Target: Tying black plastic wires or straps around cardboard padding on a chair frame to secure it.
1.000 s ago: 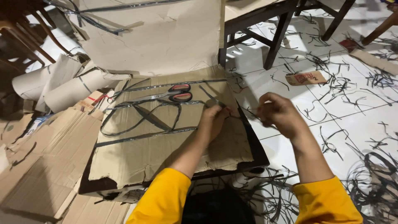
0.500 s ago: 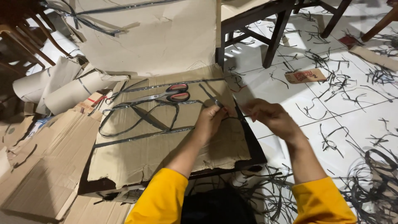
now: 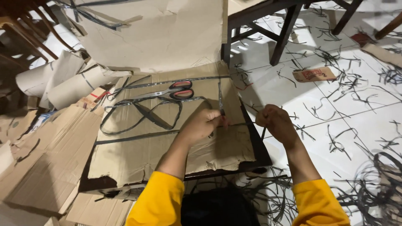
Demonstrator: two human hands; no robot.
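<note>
1. Since the earlier frame, both hands have drawn closer to the body along the cardboard sheet [image 3: 138,155]; the right hand [image 3: 276,123] now sits just off the sheet's 3 o'clock edge.
2. Left hand [image 3: 204,125]: fingers closed in a narrow pinch on a thin dark strip [image 3: 220,98], which runs from the pinch toward 12 o'clock across the cardboard.
3. Right hand: curled into a closed fist; a thin dark strip appears to leave it, though what it grips cannot be told for certain.
4. Counts: one pair of red-handled scissors [image 3: 173,91] lying flat at 12 o'clock of the left hand; one looped dark strip [image 3: 144,115] at 10 o'clock of it; two or three paper rolls [image 3: 63,81] further out at 10 o'clock.
5. Edges: the cardboard sheet rests on a dark board [image 3: 261,150] whose rim shows at 3 o'clock and 6 o'clock. Dark table legs [image 3: 287,31] stand at 1 o'clock.
6. Open room: the white tiled floor [image 3: 356,125] at 3 o'clock is strewn with many dark offcuts.
7. Packages: one small flat brown carton [image 3: 314,74] with red print lies on the tiles at 2 o'clock, well apart from both hands.
</note>
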